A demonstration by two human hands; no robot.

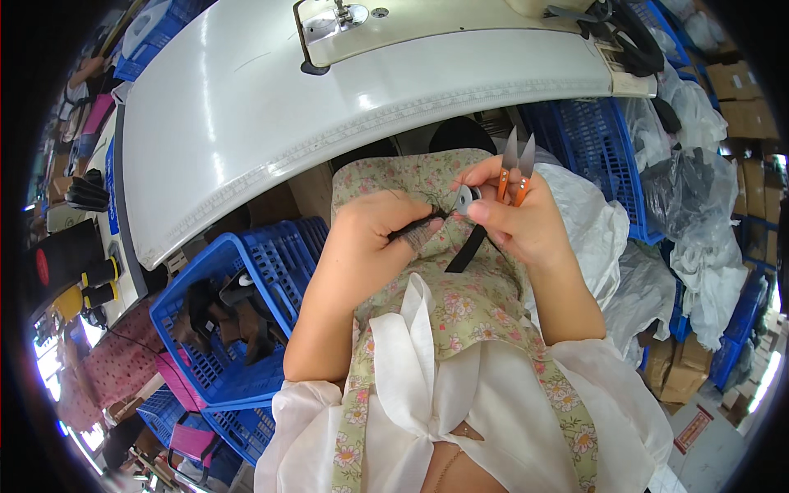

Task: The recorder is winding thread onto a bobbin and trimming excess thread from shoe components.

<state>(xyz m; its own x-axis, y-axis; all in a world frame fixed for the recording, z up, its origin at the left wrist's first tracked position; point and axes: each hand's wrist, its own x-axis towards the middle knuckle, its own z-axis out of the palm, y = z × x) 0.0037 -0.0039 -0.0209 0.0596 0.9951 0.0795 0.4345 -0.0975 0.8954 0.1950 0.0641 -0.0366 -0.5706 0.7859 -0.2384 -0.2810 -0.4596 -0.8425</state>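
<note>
My left hand (367, 223), closed in front of my lap, pinches a dark tangle of thread (436, 217). Close beside it, my right hand (526, 220) grips orange-handled thread snips (511, 168) with their two blades pointing up and apart. Between that hand's thumb and fingers is also a small round metal piece with a hole, like a bobbin (465, 199), near the left fingertips. A black strap (467, 251) hangs below the hands over my floral apron (468, 308); its upper end is hidden.
Ahead stands a white sewing table (246, 107) with a sewing machine (427, 29). A blue basket (205, 386) with dark pieces stands at the left. Another blue basket (579, 148), white cloth (588, 234) and plastic bags (699, 197) are at the right.
</note>
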